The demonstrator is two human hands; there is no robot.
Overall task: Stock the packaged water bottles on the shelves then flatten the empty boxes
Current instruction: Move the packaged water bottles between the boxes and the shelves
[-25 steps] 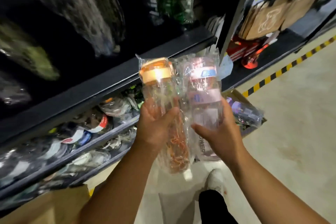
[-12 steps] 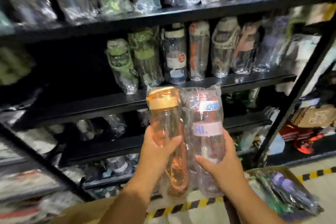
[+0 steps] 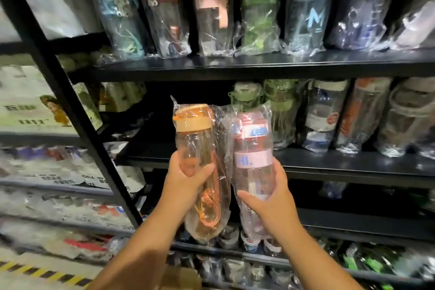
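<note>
L hand (image 3: 188,181) gripped orange btl (image 3: 196,146), R hand (image 3: 270,202) pink btl (image 3: 253,146), both upright; middle shelf (image 3: 317,160) gap lay at 12 o'clock, L nearer.

Single head-worn view, facing forward, close to black shelves (image 3: 259,66)

My left hand (image 3: 188,181) hides its fingers behind the orange bottle (image 3: 197,146), my right hand (image 3: 273,202) behind the pink bottle (image 3: 253,176). Packs (image 3: 47,172) left of them are blurred.
</note>
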